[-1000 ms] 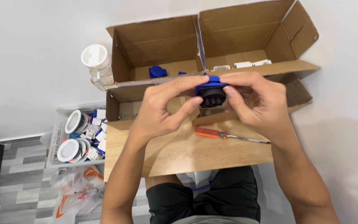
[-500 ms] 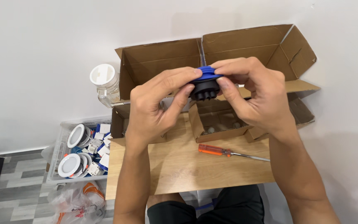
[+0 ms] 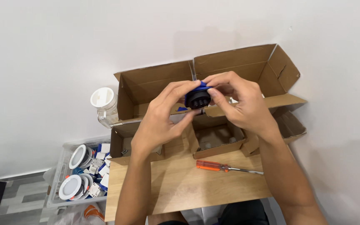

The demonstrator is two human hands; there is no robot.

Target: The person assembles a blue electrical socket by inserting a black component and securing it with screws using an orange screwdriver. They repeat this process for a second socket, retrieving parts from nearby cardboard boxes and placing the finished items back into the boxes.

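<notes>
White wall (image 3: pixel 105 41) behind, and up against it a small pale wooden table (image 3: pixel 180 187) crowded with brown cardboard boxes (image 3: pixel 155 89), flaps standing open along the table's far edge. Both hands are raised above that far edge, meeting over the boxes. Between them sits a round black plastic part with a blue cap (image 3: pixel 197 98), its dark ribbed face turned toward the camera.

The left hand (image 3: pixel 159 125) cups it from below and the side, fingers closed round the black body. The right hand (image 3: pixel 240 106) comes over the top, thumb and fingertips pinched on the blue cap. Both grips look tight.

By the look of it, this is a fitting step, cap being seated or turned on the body in mid-air. Finishing it would call for the left hand holding the body steady while the right works the cap squarely.

On the table's near half lies an orange-handled screwdriver (image 3: pixel 217 166), untouched, shaft pointing right. Left of the table's far corner stands a white-lidded clear jar (image 3: pixel 104 104). Down on the floor to the table's left, a clear plastic crate (image 3: pixel 55 196) holds round white lamp fittings (image 3: pixel 70 186) and small blue-and-white pieces.
</notes>
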